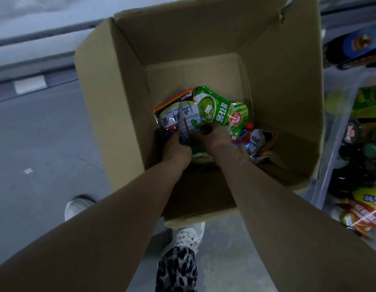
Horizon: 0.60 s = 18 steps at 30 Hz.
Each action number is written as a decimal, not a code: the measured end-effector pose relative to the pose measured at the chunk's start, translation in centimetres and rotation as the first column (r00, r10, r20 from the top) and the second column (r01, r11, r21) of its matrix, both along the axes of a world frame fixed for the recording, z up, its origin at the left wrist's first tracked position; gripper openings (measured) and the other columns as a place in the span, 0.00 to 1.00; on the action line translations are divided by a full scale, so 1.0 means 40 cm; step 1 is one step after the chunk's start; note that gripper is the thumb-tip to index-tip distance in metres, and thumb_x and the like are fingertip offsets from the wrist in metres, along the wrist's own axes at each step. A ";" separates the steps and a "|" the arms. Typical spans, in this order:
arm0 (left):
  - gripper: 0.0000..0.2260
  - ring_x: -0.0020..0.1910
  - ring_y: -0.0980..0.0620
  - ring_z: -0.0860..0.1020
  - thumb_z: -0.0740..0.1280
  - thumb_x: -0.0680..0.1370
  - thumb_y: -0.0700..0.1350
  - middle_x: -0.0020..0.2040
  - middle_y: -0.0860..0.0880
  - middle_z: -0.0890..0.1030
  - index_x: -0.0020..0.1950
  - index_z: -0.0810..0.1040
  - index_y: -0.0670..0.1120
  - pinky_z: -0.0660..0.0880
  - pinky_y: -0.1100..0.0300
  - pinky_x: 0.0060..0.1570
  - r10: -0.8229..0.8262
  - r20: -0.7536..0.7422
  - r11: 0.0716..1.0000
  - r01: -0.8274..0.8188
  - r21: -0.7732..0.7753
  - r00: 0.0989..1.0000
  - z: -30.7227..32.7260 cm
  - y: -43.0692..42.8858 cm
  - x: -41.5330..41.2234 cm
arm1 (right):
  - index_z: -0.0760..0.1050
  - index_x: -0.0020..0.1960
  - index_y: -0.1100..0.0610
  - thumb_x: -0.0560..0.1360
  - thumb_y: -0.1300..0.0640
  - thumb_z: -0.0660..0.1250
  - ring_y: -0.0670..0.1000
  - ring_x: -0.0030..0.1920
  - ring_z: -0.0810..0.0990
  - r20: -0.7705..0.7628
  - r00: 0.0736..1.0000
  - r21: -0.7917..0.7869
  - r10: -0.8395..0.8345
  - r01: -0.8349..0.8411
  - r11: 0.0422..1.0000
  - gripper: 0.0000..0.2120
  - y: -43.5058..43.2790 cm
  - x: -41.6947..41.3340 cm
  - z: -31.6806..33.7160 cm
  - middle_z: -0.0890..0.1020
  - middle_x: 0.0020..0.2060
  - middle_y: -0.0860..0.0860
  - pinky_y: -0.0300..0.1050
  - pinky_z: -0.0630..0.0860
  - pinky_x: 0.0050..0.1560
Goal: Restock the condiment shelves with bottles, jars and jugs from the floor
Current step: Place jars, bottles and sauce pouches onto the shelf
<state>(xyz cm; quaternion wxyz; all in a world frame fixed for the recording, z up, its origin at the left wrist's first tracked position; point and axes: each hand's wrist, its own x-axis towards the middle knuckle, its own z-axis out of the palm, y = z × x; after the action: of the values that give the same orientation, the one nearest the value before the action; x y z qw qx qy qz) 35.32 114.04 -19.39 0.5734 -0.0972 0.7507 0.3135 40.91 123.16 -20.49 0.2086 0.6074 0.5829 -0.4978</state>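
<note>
Down at the bottom of the cardboard box (277, 81), in the head view, your two hands meet over a small pile of sauce pouches. Your left hand (176, 144) has its fingers curled round the lower edge of the white pouch (178, 116). Your right hand (214, 138) pinches the bottom of the green pouch (220, 110), which overlaps the white one. More pouches (256, 142) lie loose just beside your right hand. They all look light and soft, with slick film that will likely flop and slide, one against another. I'd judge a hold across the sealed edge, or flat round the body, safer than a fingertip pinch. Squeeze gently, since a seam could give. To your right a clear bin (336, 114) holding bottles and jars (370, 150) stands beside the box on the floor (45, 144)
</note>
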 end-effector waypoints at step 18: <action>0.12 0.49 0.47 0.85 0.71 0.77 0.39 0.52 0.46 0.85 0.59 0.78 0.46 0.82 0.47 0.49 0.395 0.050 0.874 -0.392 0.286 0.917 0.114 0.118 -0.133 | 0.78 0.57 0.57 0.82 0.57 0.64 0.51 0.50 0.84 -0.441 0.775 -0.201 -0.453 0.406 0.891 0.07 0.238 0.079 0.218 0.85 0.49 0.53 0.49 0.82 0.50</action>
<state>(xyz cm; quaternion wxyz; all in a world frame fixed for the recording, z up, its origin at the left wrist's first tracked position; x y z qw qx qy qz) 30.01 118.75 -14.82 0.5019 -0.1609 0.6638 0.5307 44.07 132.69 -11.77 -0.0317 0.5723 0.4376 -0.6928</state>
